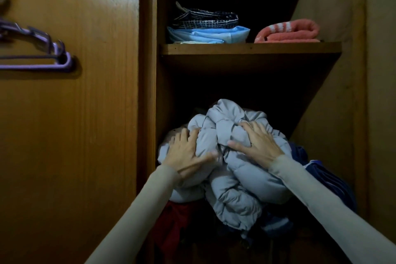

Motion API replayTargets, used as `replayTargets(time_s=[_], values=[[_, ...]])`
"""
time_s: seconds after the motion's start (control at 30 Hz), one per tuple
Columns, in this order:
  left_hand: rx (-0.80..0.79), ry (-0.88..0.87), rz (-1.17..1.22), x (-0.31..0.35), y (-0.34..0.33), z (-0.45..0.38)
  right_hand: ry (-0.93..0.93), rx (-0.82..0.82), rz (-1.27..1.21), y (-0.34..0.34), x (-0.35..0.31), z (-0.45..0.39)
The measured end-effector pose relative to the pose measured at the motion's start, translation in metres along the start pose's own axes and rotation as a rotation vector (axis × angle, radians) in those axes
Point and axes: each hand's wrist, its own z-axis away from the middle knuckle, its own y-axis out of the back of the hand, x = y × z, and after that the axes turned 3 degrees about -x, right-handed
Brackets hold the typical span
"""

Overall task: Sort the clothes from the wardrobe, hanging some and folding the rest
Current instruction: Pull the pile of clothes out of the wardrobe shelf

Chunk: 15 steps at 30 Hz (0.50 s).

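A crumpled pale grey-blue padded jacket (231, 178) bulges out of the lower wardrobe compartment, on top of a heap of clothes. My left hand (186, 152) lies on its left side, fingers spread and digging into the fabric. My right hand (257, 143) grips the upper right of the bundle, fingertips sunk into a fold. Beneath the jacket show a red garment (171, 221) at the lower left and a dark blue striped garment (327, 180) at the right.
The wooden shelf (250, 48) above carries a folded dark patterned cloth (205, 18) on light blue fabric (207, 35), and a folded pink towel (287, 31). Purple hangers (42, 53) hang at the left against the wardrobe panel (85, 135).
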Motion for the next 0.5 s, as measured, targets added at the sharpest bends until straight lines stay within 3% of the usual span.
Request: replayTargets(time_s=[0.13,0.3,0.5], values=[[0.205,0.074,-0.119,0.015,-0.013,0.001,-0.134,0.195,0.023,-0.021,-0.005,-0.003],[0.328,0.168,0.043,0.023,-0.023,0.001,-0.109,0.505,0.14,-0.041,-0.016,-0.006],[0.67,0.016,0.186,0.038,-0.015,-0.014,-0.026,0.748,0.171,-0.018,-0.029,-0.02]])
